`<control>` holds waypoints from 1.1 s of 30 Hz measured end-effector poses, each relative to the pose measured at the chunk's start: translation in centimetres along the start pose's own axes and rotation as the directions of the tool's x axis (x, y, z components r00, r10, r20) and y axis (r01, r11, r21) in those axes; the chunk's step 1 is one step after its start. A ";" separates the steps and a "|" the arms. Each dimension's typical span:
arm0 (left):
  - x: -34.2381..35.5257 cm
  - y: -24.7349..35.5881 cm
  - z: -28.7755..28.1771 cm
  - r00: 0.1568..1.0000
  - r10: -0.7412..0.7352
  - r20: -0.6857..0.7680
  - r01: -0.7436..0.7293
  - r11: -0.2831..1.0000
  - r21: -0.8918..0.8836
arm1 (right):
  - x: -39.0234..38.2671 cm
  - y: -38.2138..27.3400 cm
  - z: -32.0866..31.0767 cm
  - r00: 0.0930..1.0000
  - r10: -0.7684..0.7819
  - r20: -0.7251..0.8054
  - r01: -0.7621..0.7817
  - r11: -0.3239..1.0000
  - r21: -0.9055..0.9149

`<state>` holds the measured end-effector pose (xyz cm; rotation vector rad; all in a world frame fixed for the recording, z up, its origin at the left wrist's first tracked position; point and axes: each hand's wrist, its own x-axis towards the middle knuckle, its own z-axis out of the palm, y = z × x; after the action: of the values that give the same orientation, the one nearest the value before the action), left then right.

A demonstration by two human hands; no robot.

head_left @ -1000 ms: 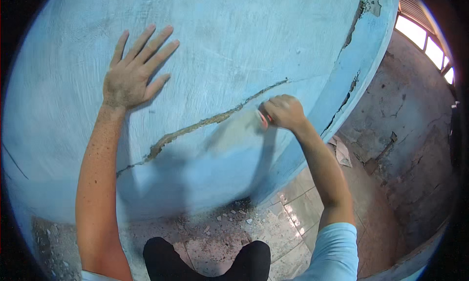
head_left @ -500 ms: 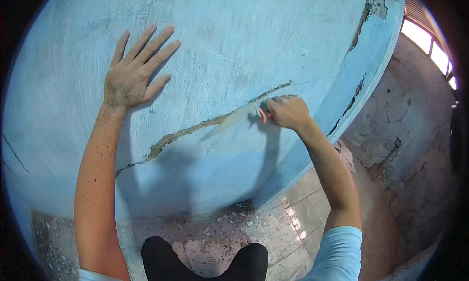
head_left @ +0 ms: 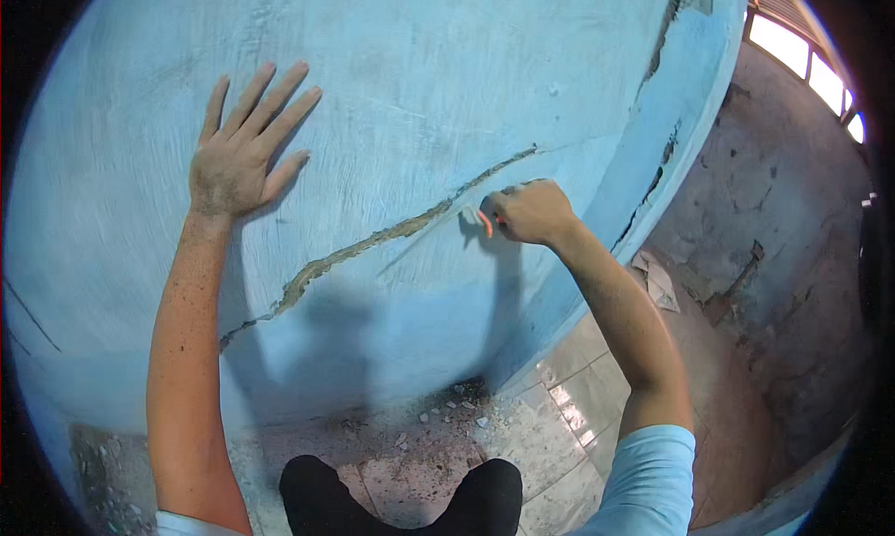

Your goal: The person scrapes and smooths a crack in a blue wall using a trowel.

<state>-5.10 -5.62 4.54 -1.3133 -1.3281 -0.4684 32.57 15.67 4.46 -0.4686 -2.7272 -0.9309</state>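
The hands are well apart: the right hand point(head_left: 533, 212) is closed around a tool with a red-orange handle point(head_left: 486, 224) — its exact kind unclear — just below the crack point(head_left: 408, 226). The left hand point(head_left: 230, 171) lies spread on the blue wall point(head_left: 401, 116), gripping nothing. Running between them, the crack stands open, apparently well widened along its middle; above the right hand it thins to a hairline — seemingly unworked. Below both hands, chips point(head_left: 482, 422) litter the floor point(head_left: 573, 485); farther right rises a grey wall point(head_left: 792, 182).
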 end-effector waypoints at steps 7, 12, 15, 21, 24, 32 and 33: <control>-0.3 0.1 0.4 0.999 -0.016 0.037 0.015 0.999 0.034 | -7.8 -10.0 5.4 0.906 0.378 -0.191 -0.153 0.712 0.685; -0.1 -0.3 1.0 0.999 0.017 -0.038 -0.015 0.998 0.053 | -3.5 -24.6 10.6 0.323 0.928 -0.187 -0.030 0.208 0.978; -0.2 -0.2 0.7 0.999 0.023 -0.036 -0.022 0.999 0.027 | 0.3 -27.0 7.3 0.297 0.895 0.333 0.214 -0.402 0.890; -0.2 -0.5 1.0 0.997 0.029 -0.074 -0.028 1.000 0.003 | 1.9 -25.9 4.9 0.333 0.899 0.283 0.332 -0.393 0.857; -0.3 -0.4 0.7 1.000 0.012 -0.015 -0.012 0.999 0.030 | 1.1 -25.7 8.3 0.300 0.942 0.150 0.307 -0.244 0.920; -0.2 -0.3 1.0 1.000 0.026 -0.011 -0.026 0.998 0.064 | 0.9 -22.0 10.7 0.224 0.958 -0.180 0.009 0.182 0.983; -0.3 -0.4 1.0 1.000 0.026 -0.007 -0.025 0.997 0.071 | 0.9 -21.6 10.7 0.298 0.944 -0.140 -0.150 0.192 0.970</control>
<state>-5.97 -5.00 4.19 -1.2669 -1.3087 -0.4047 22.75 6.36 -15.48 -0.6984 -1.4449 0.4884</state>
